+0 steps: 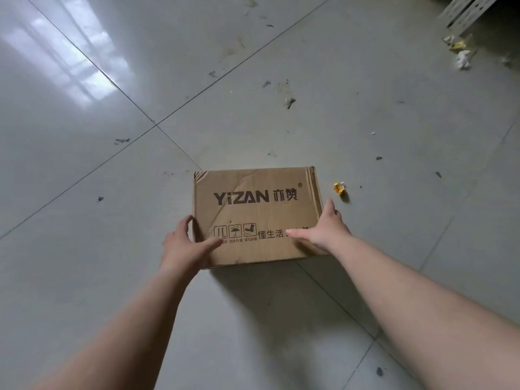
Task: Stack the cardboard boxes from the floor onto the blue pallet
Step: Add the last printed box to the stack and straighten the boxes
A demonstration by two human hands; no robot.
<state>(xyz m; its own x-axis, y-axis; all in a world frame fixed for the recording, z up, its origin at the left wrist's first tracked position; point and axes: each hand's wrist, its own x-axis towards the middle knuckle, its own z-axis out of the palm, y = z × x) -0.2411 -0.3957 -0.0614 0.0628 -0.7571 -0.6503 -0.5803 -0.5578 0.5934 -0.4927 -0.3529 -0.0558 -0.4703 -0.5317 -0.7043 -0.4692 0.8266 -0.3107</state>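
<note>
right thumb covers part of the slogan printed on the box (257,215), so the last few characters can't be read. tiny captions under the three handling icons are too small to make out. left hand (183,246) hides the box's near left corner, and the fingers of both hands drop out of sight down the box sides. the pale perforated metal thing (468,12) top right is cut off by the edge. litter (461,53) near it is too blurry to identify.
</note>
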